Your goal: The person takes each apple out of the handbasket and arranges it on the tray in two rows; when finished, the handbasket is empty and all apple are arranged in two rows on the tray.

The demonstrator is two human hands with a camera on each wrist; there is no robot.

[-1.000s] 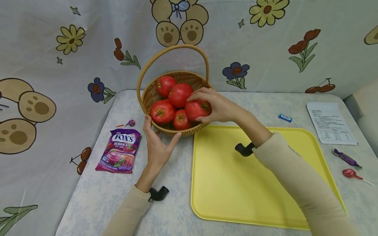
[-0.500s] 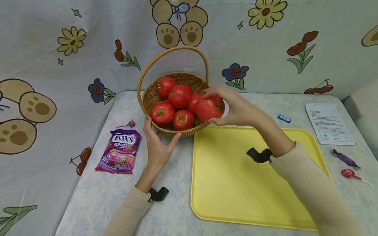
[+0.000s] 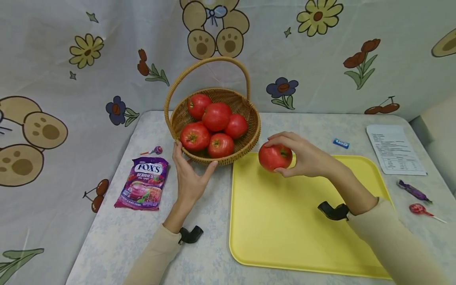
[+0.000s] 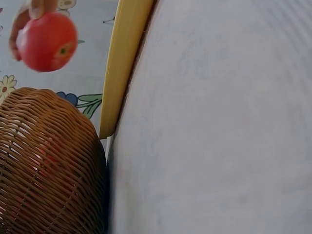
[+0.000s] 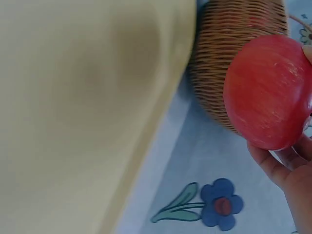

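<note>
A red apple (image 3: 275, 157) is in my right hand (image 3: 303, 155), pinched between thumb and fingers above the tray's far left corner. In the right wrist view the apple (image 5: 268, 92) looks large, the fingertips at its edge. My left hand (image 3: 190, 178) touches the near left side of the wicker basket (image 3: 246, 148), thumb spread wide and fingers fairly straight at the rim. Several red apples (image 3: 217, 116) lie inside the basket, which has a tall arched handle. The left wrist view shows the basket's woven side (image 4: 48, 161) and the held apple beyond, but not the left hand.
A yellow tray (image 3: 285, 221) lies right of the basket. At the left are a purple candy bag (image 3: 144, 183) and a lollipop (image 3: 156, 150). On the right sit a blue-wrapped candy (image 3: 341, 143), a printed sheet (image 3: 396, 149), a purple-wrapped candy (image 3: 415, 192) and a red lollipop (image 3: 420, 209).
My right hand has lifted an apple out of the basket and carried it right and toward me, over the tray. My left hand has stayed at the basket.
</note>
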